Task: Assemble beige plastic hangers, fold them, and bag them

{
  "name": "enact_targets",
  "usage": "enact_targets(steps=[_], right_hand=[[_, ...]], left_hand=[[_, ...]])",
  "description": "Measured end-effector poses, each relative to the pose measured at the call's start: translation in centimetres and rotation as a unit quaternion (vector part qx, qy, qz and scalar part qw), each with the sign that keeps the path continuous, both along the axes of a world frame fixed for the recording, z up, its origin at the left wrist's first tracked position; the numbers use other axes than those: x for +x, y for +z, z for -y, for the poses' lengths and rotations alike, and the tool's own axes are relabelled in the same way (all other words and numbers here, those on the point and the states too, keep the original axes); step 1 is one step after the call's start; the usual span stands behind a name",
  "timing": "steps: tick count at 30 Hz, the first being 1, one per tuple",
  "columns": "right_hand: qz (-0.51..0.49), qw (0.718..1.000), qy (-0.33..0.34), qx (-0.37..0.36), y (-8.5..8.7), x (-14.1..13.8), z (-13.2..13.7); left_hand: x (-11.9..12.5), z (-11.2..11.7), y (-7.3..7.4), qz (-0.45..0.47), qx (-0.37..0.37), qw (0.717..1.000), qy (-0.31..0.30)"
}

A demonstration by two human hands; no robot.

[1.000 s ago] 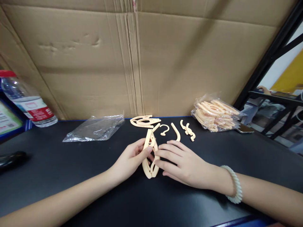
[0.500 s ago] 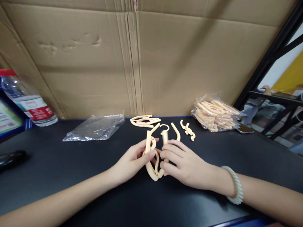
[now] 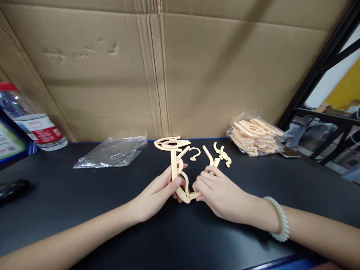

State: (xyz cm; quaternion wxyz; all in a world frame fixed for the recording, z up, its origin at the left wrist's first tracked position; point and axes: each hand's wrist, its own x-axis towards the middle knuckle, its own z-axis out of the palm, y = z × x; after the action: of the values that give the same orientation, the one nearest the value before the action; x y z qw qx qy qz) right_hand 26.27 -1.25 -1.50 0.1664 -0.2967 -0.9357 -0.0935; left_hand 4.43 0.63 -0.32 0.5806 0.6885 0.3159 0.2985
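Observation:
A cream plastic folding clothes hanger (image 3: pixel 184 197) is held between both hands above the black table. My left hand (image 3: pixel 160 191) is closed around its left arm, thumb on the near side, with curved inner strips showing between the fingers. My right hand (image 3: pixel 216 195) is closed on the right arm, which slants up to the right and shows above the knuckles. Both arms meet at a low joint between the hands. Just beyond them lies a loose hanger hook (image 3: pixel 199 150). A curved cream strip (image 3: pixel 208 154) lies right of the hook, partly behind my right hand.
Folded hanger parts (image 3: pixel 165 144) lie at the back, with small curved pieces (image 3: pixel 222 153) to the right. A clear bag of hanger parts (image 3: pixel 254 133), a flat plastic bag (image 3: pixel 112 152), a phone (image 3: pixel 289 153) and a water bottle (image 3: pixel 42 125) stand around. Cardboard (image 3: pixel 112 75) walls the back.
My right hand has turned and drawn slightly right, and the hanger's two arms have spread wider apart. The hanger's joint has risen a little. The loose hook shows more fully now.

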Motion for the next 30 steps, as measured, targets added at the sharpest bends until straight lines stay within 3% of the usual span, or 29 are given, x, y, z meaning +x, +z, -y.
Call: enact_targets(steps=[13, 21, 24, 30], right_hand=[[0.059, 0.998, -0.033, 0.021, 0.2, 0.3, -0.2], [0.063, 0.987, 0.021, 0.148, 0.7, -0.2, 0.7], [0.048, 0.98, 0.049, 0.187, 0.8, -0.4, 0.9], [0.015, 0.992, 0.029, 0.123, 0.2, 0.2, -0.3]], left_hand=[[0.1, -0.4, -0.1, -0.017, 0.023, 1.0, 0.002], [0.3, -0.5, -0.1, -0.006, -0.024, 1.0, 0.018], [0.3, -0.6, 0.0, 0.006, -0.046, 0.998, 0.051], [0.2, -0.7, 0.2, 0.004, -0.04, 0.997, 0.073]])
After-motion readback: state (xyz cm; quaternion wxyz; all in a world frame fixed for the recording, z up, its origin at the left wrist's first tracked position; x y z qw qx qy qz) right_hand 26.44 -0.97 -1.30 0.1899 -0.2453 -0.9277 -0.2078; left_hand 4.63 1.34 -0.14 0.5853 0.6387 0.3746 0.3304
